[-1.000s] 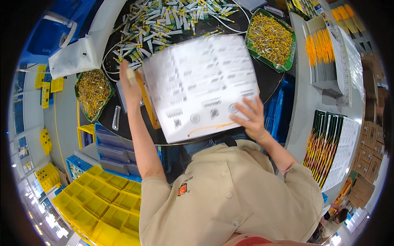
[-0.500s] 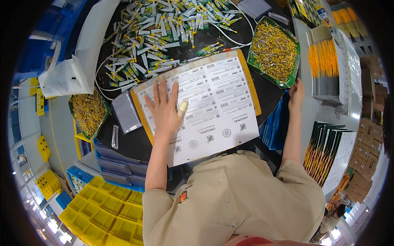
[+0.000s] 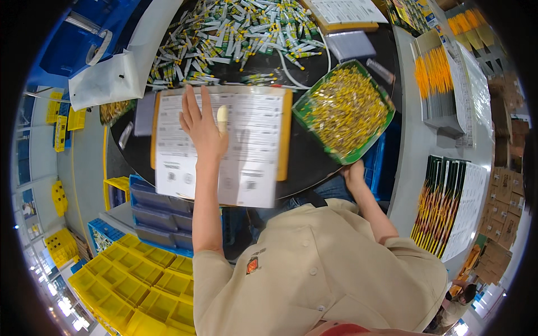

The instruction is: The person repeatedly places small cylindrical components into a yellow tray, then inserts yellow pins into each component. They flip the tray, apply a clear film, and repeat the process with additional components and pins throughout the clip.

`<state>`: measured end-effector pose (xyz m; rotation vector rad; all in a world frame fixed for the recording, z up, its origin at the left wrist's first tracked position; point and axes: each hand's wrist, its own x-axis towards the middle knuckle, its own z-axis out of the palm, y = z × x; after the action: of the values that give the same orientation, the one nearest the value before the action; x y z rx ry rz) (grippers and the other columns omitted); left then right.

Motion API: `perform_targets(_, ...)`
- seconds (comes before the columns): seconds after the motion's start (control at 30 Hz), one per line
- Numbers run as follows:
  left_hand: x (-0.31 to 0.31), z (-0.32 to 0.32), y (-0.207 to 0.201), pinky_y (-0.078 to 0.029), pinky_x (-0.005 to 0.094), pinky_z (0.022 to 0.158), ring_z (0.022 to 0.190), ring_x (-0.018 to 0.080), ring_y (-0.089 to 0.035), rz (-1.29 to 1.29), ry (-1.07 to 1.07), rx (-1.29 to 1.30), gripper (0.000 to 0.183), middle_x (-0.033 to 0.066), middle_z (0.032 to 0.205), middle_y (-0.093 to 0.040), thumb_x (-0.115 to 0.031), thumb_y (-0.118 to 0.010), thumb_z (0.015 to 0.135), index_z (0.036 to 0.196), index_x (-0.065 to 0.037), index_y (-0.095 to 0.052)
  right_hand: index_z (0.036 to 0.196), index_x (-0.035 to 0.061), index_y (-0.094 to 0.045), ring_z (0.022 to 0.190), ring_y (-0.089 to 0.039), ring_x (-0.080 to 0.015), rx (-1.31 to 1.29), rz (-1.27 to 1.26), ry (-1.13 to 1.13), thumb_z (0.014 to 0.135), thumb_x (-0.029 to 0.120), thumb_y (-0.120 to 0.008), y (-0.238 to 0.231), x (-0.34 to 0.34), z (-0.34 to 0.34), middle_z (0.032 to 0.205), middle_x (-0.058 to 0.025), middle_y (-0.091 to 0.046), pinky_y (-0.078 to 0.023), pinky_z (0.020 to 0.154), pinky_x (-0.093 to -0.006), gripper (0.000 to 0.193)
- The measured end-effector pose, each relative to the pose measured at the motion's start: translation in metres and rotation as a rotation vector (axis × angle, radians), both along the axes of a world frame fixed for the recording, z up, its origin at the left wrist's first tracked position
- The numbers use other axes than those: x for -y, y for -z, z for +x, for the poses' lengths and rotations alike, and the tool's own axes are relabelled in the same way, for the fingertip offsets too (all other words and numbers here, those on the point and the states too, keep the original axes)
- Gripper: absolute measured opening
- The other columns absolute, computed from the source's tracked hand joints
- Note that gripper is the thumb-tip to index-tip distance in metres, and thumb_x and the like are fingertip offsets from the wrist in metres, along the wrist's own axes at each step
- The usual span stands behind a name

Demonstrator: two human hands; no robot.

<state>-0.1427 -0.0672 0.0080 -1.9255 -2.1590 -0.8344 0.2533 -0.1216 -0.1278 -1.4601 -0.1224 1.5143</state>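
Observation:
My left hand [image 3: 204, 130] lies flat with spread fingers on white printed label sheets [image 3: 252, 145], its thumb wearing a pale finger cover. Under the sheets is a yellow-brown board [image 3: 284, 140], resting on the round black table [image 3: 305, 182]. My right hand [image 3: 354, 176] is closed at the table's near right rim, right beside the corner of a green tray [image 3: 367, 154]; its fingertips are partly hidden. Many yellow-headed small pieces [image 3: 350, 106] fill that tray. Beyond the sheets lies a heap of small green and white tubes [image 3: 230, 33] with yellow caps.
A second board with sheets [image 3: 347, 11] and a stack of clear plastic pieces [image 3: 350, 46] lie at the far right. Yellow crates [image 3: 134, 280] and blue bins [image 3: 162, 204] stand at left. Printed cards [image 3: 440, 207] stand on the right bench. A white cable [image 3: 288, 75] crosses the table.
The tabletop things have swung clockwise: the right tray came nearer and leftward, the sheets shifted left, the left tray went farther away. Both hands moved along. A second board came into view.

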Motion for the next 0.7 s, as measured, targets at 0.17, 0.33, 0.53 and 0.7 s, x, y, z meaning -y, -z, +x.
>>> perform_targets(0.17, 0.076, 0.006, -0.045, -0.047, 0.0357, 0.094, 0.107, 0.0271, -0.063, -0.203, 0.234, 0.739, 0.034, 0.0166, 0.116, -0.067, -0.016, -0.054, 0.099, 0.127, 0.0, -0.061, 0.094, -0.0009, -0.07, 0.075, -0.069, -0.0153, 0.437, 0.36, -1.354, 0.093, 0.016, -0.065, -0.097, 0.051, -0.001, 0.081, -0.008, -0.072, -0.054, 0.069, -0.0274, 0.018)
perform_targets(0.33, 0.177, 0.019, -0.044, -0.052, 0.0311, 0.083, 0.088, 0.015, -0.065, -0.876, 0.49, 1.299, 0.032, 0.0082, 0.102, -0.069, -0.025, -0.055, 0.103, 0.113, 0.003, -0.068, 0.098, 0.0018, -0.069, 0.078, -0.065, -0.0104, 0.873, 0.778, -0.628, 0.101, 0.011, -0.056, -0.136, -0.054, 0.009, 0.087, -0.0054, -0.07, -0.052, 0.071, -0.0263, 0.017)
perform_targets(0.53, 0.248, 0.067, 0.05, -0.048, 0.0319, 0.096, 0.109, 0.0174, -0.06, -0.984, 0.146, 1.412, 0.042, 0.0086, 0.118, -0.066, -0.025, -0.059, 0.101, 0.135, 0.0, -0.054, 0.136, 0.0131, -0.059, 0.13, -0.047, -0.0419, 1.716, 0.865, -0.768, 0.099, 0.031, -0.054, -0.089, -0.177, -0.003, 0.141, -0.0206, -0.053, -0.032, 0.112, -0.0506, 0.042)
perform_targets(0.7, 0.238, 0.095, 0.113, -0.049, 0.0346, 0.093, 0.113, 0.0184, -0.057, -0.122, -0.433, 1.962, 0.04, 0.0078, 0.122, -0.06, -0.03, -0.054, 0.103, 0.135, -0.007, -0.046, 0.141, 0.0296, -0.056, 0.145, -0.028, -0.0401, 1.748, 1.025, -0.953, 0.099, 0.038, -0.053, -0.079, -0.162, -0.039, 0.156, -0.0156, -0.037, -0.016, 0.116, -0.0637, 0.043)
